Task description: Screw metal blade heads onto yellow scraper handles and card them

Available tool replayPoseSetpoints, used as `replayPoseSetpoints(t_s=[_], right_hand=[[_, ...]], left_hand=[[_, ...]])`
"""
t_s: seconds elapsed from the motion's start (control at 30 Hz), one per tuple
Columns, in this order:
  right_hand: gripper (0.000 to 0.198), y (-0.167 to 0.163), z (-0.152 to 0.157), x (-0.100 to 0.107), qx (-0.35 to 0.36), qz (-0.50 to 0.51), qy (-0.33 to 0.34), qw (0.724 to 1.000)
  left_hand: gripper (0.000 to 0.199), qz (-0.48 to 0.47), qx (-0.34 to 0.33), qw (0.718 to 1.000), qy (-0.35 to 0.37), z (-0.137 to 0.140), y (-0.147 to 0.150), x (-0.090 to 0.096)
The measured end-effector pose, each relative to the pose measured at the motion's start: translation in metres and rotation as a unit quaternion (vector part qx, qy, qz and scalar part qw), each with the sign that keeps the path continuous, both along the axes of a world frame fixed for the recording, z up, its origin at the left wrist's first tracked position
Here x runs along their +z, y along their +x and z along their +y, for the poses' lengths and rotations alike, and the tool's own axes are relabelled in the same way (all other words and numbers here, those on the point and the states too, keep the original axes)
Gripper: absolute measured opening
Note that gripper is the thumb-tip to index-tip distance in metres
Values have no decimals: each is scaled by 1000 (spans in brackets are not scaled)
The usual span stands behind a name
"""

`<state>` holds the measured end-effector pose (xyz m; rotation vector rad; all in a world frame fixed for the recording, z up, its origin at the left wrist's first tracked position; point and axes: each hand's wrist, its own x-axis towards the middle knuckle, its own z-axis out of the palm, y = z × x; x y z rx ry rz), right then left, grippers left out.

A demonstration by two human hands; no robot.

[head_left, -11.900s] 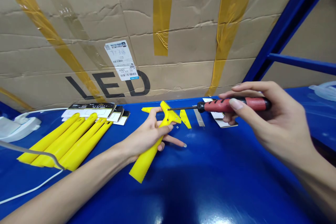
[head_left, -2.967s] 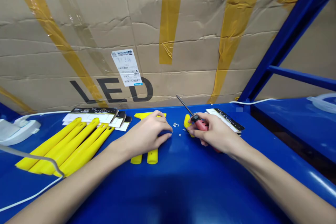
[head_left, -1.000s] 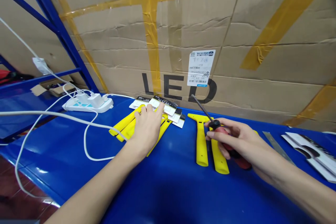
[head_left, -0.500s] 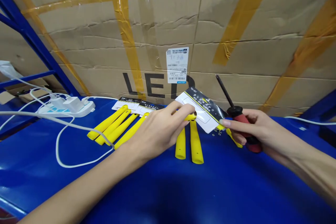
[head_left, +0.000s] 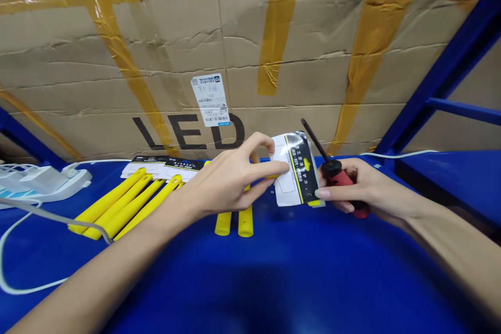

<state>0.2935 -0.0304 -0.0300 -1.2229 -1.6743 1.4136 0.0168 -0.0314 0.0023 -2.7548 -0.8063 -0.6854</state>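
Observation:
My right hand [head_left: 346, 188] is wrapped round a screwdriver [head_left: 340, 180] with a red and black handle, its dark shaft pointing up and left. Its thumb also pins the lower right corner of a black-and-white printed packaging card [head_left: 287, 182]. Bits of yellow show through the card's hang hole and under its lower edge. My left hand [head_left: 235, 177] has its fingers bent at the card's left side, one fingertip on the printed face; the thumb is mostly hidden. Below that hand, two yellow handles [head_left: 246, 222] lie on the blue table [head_left: 297, 271], their upper ends partly covered.
Several yellow handles [head_left: 117, 203] with printed cards [head_left: 146, 167] lie at the left. A white power strip [head_left: 74, 182] with plugs and a loose white cable [head_left: 8, 271] is farther left. A large taped cardboard box [head_left: 242, 36] stands behind, with a blue metal frame [head_left: 438, 78] at right.
My view has swung to the right. Both hands have moved right over the table with the card, which has turned more upright. The screwdriver stays in my right hand.

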Motion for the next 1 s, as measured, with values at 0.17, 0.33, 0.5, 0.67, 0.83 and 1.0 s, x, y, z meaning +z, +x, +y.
replayPoseSetpoints(t_s=[0.17,0.33,0.5,0.67,0.83,1.0], right_hand=[[32,4,-6,5,18,-23,6,1000],[33,2,-8,1,26,-6,7,1000],[42,2,-6,-7,4,49,-6,999],[48,11,0,-5,-40,0,37,998],[44,33,5,1,-77,-11,64,995],[45,59,11,1,-110,-16,73,991]], left_hand=[[43,20,-7,998,-51,-6,13,1],[70,35,44,997,-52,-8,18,-3],[67,18,10,994,-110,-4,13,0],[71,50,32,985,-161,-2,0,14],[68,50,59,953,-292,3,-18,31],[57,10,43,914,-403,14,-32,33]])
